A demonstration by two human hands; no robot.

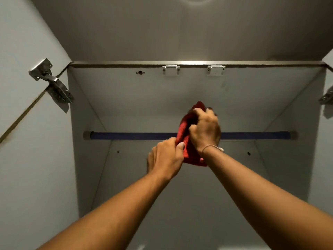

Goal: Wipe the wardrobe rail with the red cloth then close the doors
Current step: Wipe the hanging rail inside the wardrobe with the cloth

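Two hands: both reach up from the bottom of the frame into an open wardrobe, meeting just right of centre
Right hand [205, 129]: fingers curled tight around the red cloth, bunching it over the rail; a thin bracelet [210, 147] circles the wrist
Left hand [165, 156]: just below and left of the right hand, thumb and fingers pinching the cloth's lower left edge
Red cloth [185, 134]: crumpled, draped over the rail at the middle of the frame, its top corner poking up above the right hand and its lower end hanging below the rail
Rail [135, 135]: dark blue bar running level across the middle of the frame, its ends set in pale sockets on the two side walls
Wardrobe interior [126, 98]: pale grey panels, bare around the rail
Door hinge [52, 82]: metal, upper left of the frame, on the open left door [21, 51]; part of another shows at the right edge
Brackets [170, 69]: two small metal ones along the top front edge, upper centre
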